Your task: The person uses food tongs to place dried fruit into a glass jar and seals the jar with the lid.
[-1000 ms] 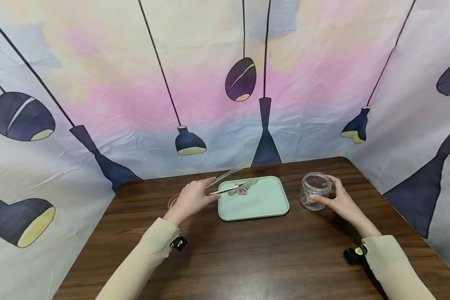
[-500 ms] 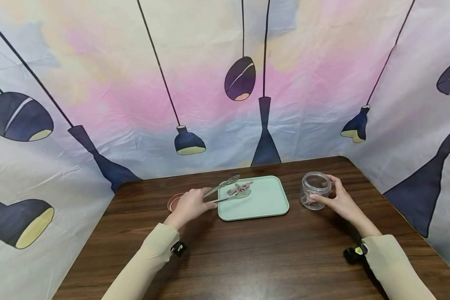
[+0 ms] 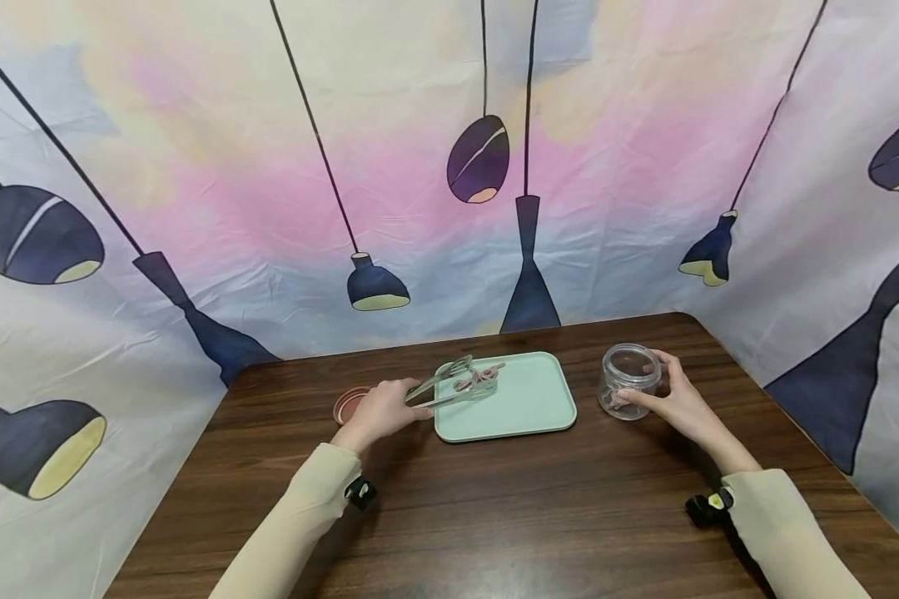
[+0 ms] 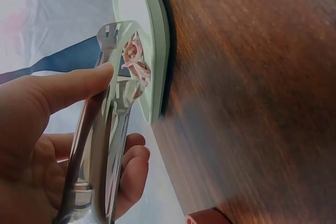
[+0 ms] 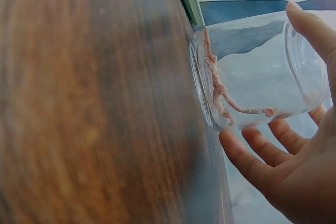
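Observation:
My left hand [image 3: 380, 413] grips metal tongs [image 4: 100, 124], their two arms spread apart. The tong tips sit over the left part of a pale green tray [image 3: 535, 408], on either side of a small pile of pinkish-brown dried strips [image 3: 483, 377]. In the left wrist view the strips [image 4: 134, 59] show between the tips. My right hand [image 3: 677, 405] holds a clear open jar [image 3: 629, 381] standing on the table right of the tray, thumb on the near side and fingers around the far side. A few similar strips [image 5: 218, 87] lie at the bottom of the jar.
A round reddish lid [image 3: 347, 404] lies on the dark wooden table [image 3: 494, 507], left of the tray and partly behind my left hand. A cloth [image 3: 419, 166] printed with hanging lamps covers the wall behind the table.
My left hand has lowered the tongs and drawn them slightly left, bringing the spread tips down around the strips on the tray. The right hand and jar have stayed still.

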The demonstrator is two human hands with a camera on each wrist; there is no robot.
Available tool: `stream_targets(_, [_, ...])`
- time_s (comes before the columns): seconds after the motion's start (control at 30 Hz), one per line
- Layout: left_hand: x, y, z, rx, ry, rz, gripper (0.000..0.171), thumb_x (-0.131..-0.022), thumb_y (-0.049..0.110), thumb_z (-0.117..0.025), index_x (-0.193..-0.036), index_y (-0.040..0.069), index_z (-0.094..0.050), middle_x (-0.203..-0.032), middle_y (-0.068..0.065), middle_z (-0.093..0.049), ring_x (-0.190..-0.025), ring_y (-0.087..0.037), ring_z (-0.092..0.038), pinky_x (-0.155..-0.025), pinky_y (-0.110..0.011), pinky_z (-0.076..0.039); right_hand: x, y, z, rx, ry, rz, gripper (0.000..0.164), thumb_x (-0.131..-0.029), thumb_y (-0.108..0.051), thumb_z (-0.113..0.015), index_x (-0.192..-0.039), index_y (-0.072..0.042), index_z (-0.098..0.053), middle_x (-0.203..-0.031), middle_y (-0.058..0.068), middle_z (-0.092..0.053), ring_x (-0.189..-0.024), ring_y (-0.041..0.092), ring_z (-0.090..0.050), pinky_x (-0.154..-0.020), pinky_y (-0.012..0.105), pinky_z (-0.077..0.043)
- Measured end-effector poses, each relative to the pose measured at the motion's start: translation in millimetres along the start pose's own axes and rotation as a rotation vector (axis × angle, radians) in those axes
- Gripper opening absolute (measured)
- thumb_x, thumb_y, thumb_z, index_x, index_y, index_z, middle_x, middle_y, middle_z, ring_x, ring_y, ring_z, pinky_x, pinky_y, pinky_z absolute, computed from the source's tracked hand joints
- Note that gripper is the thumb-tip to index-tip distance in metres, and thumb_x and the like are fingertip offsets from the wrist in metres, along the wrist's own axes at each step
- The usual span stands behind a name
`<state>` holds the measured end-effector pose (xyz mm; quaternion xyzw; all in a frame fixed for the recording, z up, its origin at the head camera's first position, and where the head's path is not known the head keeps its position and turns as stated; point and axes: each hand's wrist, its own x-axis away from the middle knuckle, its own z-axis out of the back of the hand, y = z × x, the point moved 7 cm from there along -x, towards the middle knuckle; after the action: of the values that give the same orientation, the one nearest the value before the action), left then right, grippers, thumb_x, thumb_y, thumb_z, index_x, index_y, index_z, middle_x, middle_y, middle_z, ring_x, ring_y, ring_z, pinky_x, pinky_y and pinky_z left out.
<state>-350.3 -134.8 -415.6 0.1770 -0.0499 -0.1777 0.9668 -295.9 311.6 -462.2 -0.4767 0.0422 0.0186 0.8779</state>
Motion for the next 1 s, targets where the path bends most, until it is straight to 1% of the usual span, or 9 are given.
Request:
stream_targets(0.13, [-2.3,1.2,-1.2,0.009,-0.005,0.004,0.062,-0.091,0.037,-0.075,-0.139,0.0,-0.059,-0.121,-0.017,-0.069,-0.097,-0.029,-0.069,-0.083,-0.048,-0.053,0.0,-0.9,-0.1,-0.005,-0.004,0.002,0.103,-0.092,-0.046,-0.073,-0.161,-0.012,-0.005,-0.15,0.031,-0.027,-0.129,0.053,-0.036,-0.093,0.065,-0.038])
stream_targets(0.27, [-3.4,4.7,-1.1,0.007,0.006,0.005,0.058,-0.093,0.036,-0.074,-0.14,0.004,-0.059,-0.11,-0.014,-0.072,-0.088,-0.026,-0.069,-0.077,-0.046,-0.054,0.0,-2.2,0.2,-0.006,-0.005,0.006,0.103,-0.092,-0.046,-0.073,-0.161,-0.011,-0.005,-0.15,0.032,-0.027,-0.128,0.053,-0.036,-0.093,0.065,-0.038])
stream_targets(0.37, [-2.6,9.6,0.6,-0.003,0.026,-0.012,0.054,-0.093,0.033,-0.074,-0.139,0.006,-0.061,-0.106,-0.014,-0.073,-0.082,-0.027,-0.069,-0.071,-0.046,-0.053,0.2,-2.3,0.6,-0.007,-0.005,0.004,0.103,-0.092,-0.046,-0.073,-0.161,-0.01,-0.005,-0.15,0.031,-0.027,-0.128,0.052,-0.037,-0.092,0.064,-0.039])
stream_targets(0.43, [-2.2,12.6,1.5,-0.017,0.044,-0.026,0.052,-0.093,0.031,-0.074,-0.137,0.006,-0.062,-0.11,-0.014,-0.072,-0.083,-0.028,-0.069,-0.069,-0.046,-0.053,0.6,-2.7,0.7,-0.01,-0.007,0.0,0.103,-0.092,-0.045,-0.073,-0.161,-0.011,-0.004,-0.15,0.031,-0.026,-0.128,0.052,-0.037,-0.092,0.064,-0.039])
stream_targets(0.53, [-2.1,15.3,2.2,-0.033,0.072,-0.04,0.047,-0.093,0.029,-0.074,-0.134,0.007,-0.064,-0.109,-0.013,-0.073,-0.082,-0.029,-0.069,-0.066,-0.045,-0.053,0.3,-2.7,1.0,-0.011,-0.006,-0.005,0.103,-0.092,-0.045,-0.073,-0.161,-0.012,-0.004,-0.15,0.031,-0.027,-0.128,0.052,-0.037,-0.092,0.064,-0.039])
stream_targets(0.67, [-2.7,17.3,2.7,-0.052,0.11,-0.057,0.04,-0.094,0.028,-0.073,-0.13,0.01,-0.067,-0.103,-0.011,-0.073,-0.071,-0.024,-0.066,-0.058,-0.04,-0.05,-0.3,-2.6,0.9,-0.012,-0.006,-0.006,0.103,-0.092,-0.043,-0.074,-0.161,-0.012,-0.004,-0.15,0.03,-0.027,-0.128,0.052,-0.037,-0.092,0.064,-0.039])
stream_targets(0.77, [-3.0,18.2,2.5,-0.057,0.13,-0.06,0.037,-0.095,0.028,-0.072,-0.129,0.012,-0.068,-0.102,-0.01,-0.073,-0.064,-0.02,-0.062,-0.053,-0.037,-0.046,-0.6,-2.4,0.6,-0.014,-0.012,-0.005,0.103,-0.092,-0.043,-0.074,-0.161,-0.012,-0.004,-0.151,0.03,-0.027,-0.129,0.052,-0.037,-0.092,0.064,-0.039])
stream_targets(0.9, [-2.9,19.9,2.1,-0.057,0.144,-0.06,0.036,-0.096,0.028,-0.072,-0.129,0.013,-0.069,-0.102,-0.009,-0.073,-0.059,-0.016,-0.058,-0.05,-0.035,-0.043,-0.6,-2.0,0.4,-0.018,-0.014,-0.003,0.103,-0.092,-0.042,-0.074,-0.161,-0.012,-0.004,-0.151,0.03,-0.027,-0.129,0.052,-0.037,-0.093,0.064,-0.039])
stream_targets(1.0, [-2.5,22.0,2.5,-0.054,0.152,-0.066,0.036,-0.096,0.027,-0.072,-0.128,0.012,-0.069,-0.099,-0.009,-0.073,-0.057,-0.015,-0.056,-0.05,-0.035,-0.042,-0.5,-2.0,0.6,-0.018,-0.013,-0.001,0.103,-0.092,-0.042,-0.074,-0.161,-0.012,-0.004,-0.151,0.03,-0.027,-0.129,0.051,-0.037,-0.092,0.063,-0.039])
